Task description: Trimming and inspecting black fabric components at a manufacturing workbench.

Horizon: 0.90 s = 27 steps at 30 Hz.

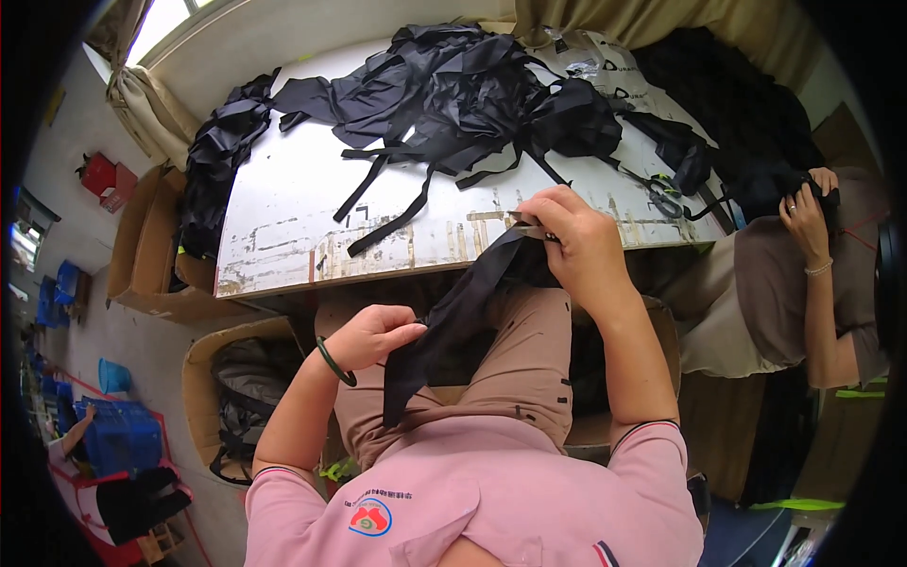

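Observation:
Over my lap hangs a black fabric piece [465, 298], stretched at a slant between my two hands. My left hand [375, 337] pinches its lower left edge between thumb and fingers. At the upper end, close to the table's front edge, my right hand [578, 231] is closed round a small metal tool [529, 227], its blade-like tip showing beside the fabric. The tool's exact kind is partly hidden by my fingers. Beyond my hands a big heap of black fabric pieces [463, 90] with loose straps lies on the white table [283, 236].
Scissors [664, 197] lie on the table's right side. A co-worker [784, 274] sits at the right, handling black fabric. Cardboard boxes [142, 236] stand at the left, and another box [203, 378] with dark fabric stands beside my left arm. Blue crates [123, 437] are farther left.

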Each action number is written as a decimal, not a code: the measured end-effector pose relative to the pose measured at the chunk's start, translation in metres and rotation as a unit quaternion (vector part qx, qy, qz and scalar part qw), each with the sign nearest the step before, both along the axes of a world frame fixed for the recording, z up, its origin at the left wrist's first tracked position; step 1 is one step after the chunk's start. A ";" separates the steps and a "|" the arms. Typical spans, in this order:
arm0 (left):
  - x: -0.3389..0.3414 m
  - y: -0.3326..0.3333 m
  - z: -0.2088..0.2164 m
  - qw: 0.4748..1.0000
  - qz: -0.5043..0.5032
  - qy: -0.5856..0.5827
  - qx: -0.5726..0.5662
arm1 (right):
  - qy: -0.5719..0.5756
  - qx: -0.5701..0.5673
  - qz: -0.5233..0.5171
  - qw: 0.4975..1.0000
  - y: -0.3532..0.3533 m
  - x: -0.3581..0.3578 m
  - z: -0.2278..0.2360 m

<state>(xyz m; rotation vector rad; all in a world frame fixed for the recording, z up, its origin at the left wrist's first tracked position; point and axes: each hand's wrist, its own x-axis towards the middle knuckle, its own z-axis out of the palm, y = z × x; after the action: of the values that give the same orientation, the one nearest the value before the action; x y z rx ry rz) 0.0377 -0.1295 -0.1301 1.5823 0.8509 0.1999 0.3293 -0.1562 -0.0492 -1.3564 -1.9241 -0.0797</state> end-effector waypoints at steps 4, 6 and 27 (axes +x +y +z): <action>0.023 0.007 0.019 0.944 0.147 -0.155 0.250 | -0.072 -0.052 0.144 0.986 -0.001 -0.017 0.013; 0.051 0.000 0.035 0.928 0.073 -0.165 0.327 | -0.062 -0.033 0.178 0.982 -0.002 -0.033 0.012; 0.059 -0.006 -0.005 0.835 0.300 -0.461 -0.021 | 0.447 -0.194 0.048 0.872 -0.013 -0.054 -0.063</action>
<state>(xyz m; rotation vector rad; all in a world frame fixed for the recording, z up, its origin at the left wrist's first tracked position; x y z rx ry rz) 0.0963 -0.1355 -0.1349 0.9222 0.5198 1.2760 0.2757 -0.1695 -0.1125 -1.2123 -1.2165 0.8812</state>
